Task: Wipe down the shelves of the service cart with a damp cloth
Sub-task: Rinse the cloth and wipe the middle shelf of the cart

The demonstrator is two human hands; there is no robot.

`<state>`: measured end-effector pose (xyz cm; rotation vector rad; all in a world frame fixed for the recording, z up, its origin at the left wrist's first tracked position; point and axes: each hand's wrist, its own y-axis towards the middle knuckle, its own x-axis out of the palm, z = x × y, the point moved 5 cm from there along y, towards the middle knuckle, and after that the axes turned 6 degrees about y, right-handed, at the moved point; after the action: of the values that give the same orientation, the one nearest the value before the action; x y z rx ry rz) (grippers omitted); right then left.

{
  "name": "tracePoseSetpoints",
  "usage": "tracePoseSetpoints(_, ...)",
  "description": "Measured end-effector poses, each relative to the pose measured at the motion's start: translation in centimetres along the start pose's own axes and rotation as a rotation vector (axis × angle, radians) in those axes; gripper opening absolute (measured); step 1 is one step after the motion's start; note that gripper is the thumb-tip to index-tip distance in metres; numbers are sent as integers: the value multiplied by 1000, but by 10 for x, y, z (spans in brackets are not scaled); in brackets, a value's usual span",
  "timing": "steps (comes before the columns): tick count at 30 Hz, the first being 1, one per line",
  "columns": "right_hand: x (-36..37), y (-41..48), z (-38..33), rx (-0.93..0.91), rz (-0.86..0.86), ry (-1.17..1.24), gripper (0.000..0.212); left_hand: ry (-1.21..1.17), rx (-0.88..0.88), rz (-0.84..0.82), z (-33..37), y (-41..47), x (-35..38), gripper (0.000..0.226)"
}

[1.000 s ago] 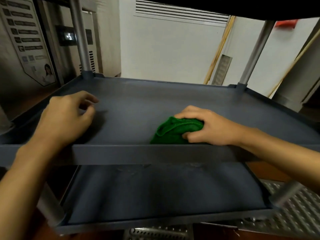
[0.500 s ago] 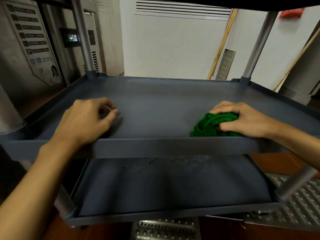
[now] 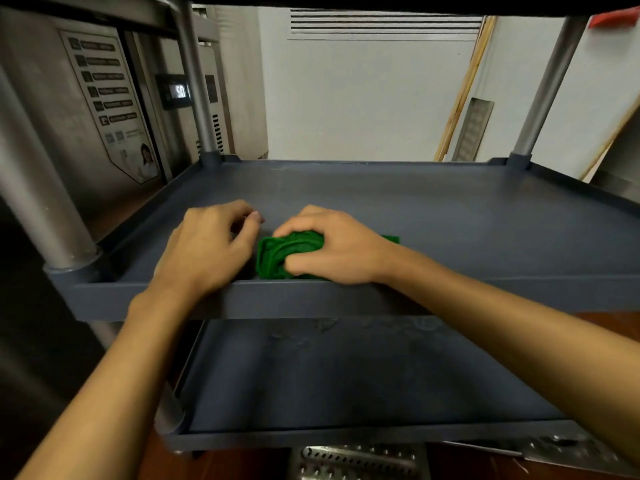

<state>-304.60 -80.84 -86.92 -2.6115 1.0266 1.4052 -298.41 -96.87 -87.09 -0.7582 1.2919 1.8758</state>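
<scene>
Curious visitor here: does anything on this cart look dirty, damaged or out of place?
Only the lower shelf: pale blotchy marks show on it just below the middle shelf's front rim. Stains or scuffs, I cannot tell. Nothing else stands out.

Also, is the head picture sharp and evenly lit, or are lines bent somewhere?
Head view: mostly sharp on the green cloth and right hand; wide-angle distortion slants the cart's rear-right post; the lower shelf sits in dim shadow under the middle shelf.
</scene>
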Motion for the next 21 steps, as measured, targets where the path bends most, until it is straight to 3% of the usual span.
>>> tracePoseSetpoints(3, 4, 2, 1, -16, 55, 62, 43, -58, -29, -58, -4, -1, 1, 47)
tracePoseSetpoints(8, -7, -5, -4, -64, 224, 94, 73, -303, -178, -90, 1, -22, -4, 51)
tracePoseSetpoints(15, -39, -12, -43, 188, 200, 163, 69, -533, -299, -346, 53, -42, -39, 60)
tracePoseSetpoints(21, -92, -13, -103, 381, 190, 290, 44, -961, -607, -227, 100, -36, -103, 80)
